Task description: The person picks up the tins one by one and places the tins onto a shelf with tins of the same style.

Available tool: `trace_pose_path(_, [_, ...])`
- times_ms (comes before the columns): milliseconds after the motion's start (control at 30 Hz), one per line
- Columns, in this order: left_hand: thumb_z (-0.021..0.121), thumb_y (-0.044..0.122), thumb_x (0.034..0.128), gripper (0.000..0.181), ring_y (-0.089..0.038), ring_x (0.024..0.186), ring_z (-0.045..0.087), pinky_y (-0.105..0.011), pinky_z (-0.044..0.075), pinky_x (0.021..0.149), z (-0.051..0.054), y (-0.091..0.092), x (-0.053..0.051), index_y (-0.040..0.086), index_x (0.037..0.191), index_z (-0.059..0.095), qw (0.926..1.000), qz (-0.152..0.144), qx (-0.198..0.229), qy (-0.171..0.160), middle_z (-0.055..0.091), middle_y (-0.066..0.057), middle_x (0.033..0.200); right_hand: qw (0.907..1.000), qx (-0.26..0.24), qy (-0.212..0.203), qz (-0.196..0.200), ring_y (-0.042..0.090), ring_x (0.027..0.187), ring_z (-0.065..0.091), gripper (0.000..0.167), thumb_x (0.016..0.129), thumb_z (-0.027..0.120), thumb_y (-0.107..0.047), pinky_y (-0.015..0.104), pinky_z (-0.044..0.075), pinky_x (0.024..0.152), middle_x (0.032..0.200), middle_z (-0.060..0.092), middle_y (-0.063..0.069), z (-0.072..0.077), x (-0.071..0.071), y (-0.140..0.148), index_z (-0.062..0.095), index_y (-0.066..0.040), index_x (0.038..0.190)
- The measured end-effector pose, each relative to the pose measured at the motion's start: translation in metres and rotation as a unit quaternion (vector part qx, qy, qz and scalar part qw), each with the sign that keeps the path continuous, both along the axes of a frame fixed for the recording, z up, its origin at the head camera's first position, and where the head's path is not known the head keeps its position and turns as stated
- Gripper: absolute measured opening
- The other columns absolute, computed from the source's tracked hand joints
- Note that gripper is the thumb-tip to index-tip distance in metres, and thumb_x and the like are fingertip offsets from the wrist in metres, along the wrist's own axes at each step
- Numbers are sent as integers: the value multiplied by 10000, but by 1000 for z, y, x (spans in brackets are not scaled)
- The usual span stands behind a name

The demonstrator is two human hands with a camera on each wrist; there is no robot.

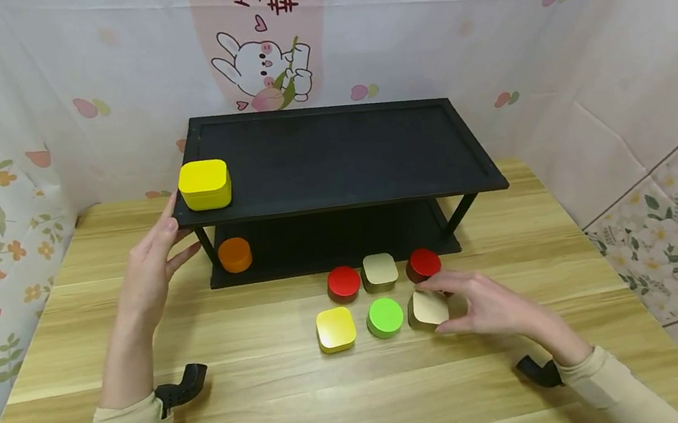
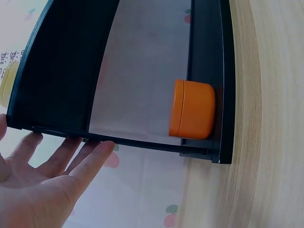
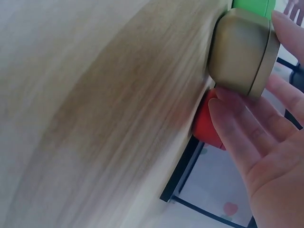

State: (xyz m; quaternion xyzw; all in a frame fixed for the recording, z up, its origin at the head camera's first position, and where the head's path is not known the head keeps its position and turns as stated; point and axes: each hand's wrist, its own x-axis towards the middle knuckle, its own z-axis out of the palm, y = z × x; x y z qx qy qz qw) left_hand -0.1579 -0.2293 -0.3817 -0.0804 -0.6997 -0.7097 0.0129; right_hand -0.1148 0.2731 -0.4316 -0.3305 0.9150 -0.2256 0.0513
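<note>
My right hand [image 1: 482, 303] is around a beige-gold square tin [image 1: 428, 309] with rounded corners, thumb on the near side and fingers on the far side. In the right wrist view its fingers also lie close against a red round tin [image 3: 207, 118]. My left hand [image 1: 148, 267] rests at the left end of a black two-tier shelf [image 1: 331, 158]. Its extended fingertips touch the shelf's side rail in the left wrist view. Close by, a yellow square tin [image 1: 205, 185] stands on the top board's front left corner. Below it an orange round tin [image 1: 234, 255] sits on the lower board.
Before the shelf stand another red round tin [image 1: 343, 284], a second beige-gold square tin [image 1: 379, 273], a green round tin [image 1: 385, 318] and a yellow square tin [image 1: 335, 330]. They share the wooden table [image 1: 316, 417]. A printed cloth [image 1: 415, 13] hangs behind the shelf.
</note>
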Motion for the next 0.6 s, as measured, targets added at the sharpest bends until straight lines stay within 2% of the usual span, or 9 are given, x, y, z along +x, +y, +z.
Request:
trace_pose_path(167, [457, 410, 1095, 517, -121, 1299, 495, -82, 537, 952, 1, 1, 0, 326, 1596, 357, 9999, 41, -92, -18, 235, 15, 1731, 9999, 72, -9, -75, 149, 1137, 684, 679, 734, 945, -274, 370, 623, 948, 1328, 700, -24, 0, 0, -2, 667, -182, 1346])
trace_pose_path(400, [459, 411, 1095, 518, -83, 1285, 511, -88, 538, 956, 0, 1, 0, 327, 1595, 358, 9999, 82, -142, 39, 242, 18, 1727, 9997, 5, 229, -34, 172, 1166, 687, 668, 730, 944, -251, 402, 628, 952, 1332, 702, -17, -3, 1, -1, 678, -179, 1339])
trace_pose_path(600, [450, 411, 1097, 517, -71, 1276, 520, -89, 540, 951, 0, 0, -1, 328, 1597, 349, 9997, 99, -208, 69, 243, 7, 1727, 9998, -33, 181, -72, 167, 1190, 678, 657, 750, 926, -239, 412, 622, 971, 1351, 692, -26, -5, 1, 0, 673, -196, 1356])
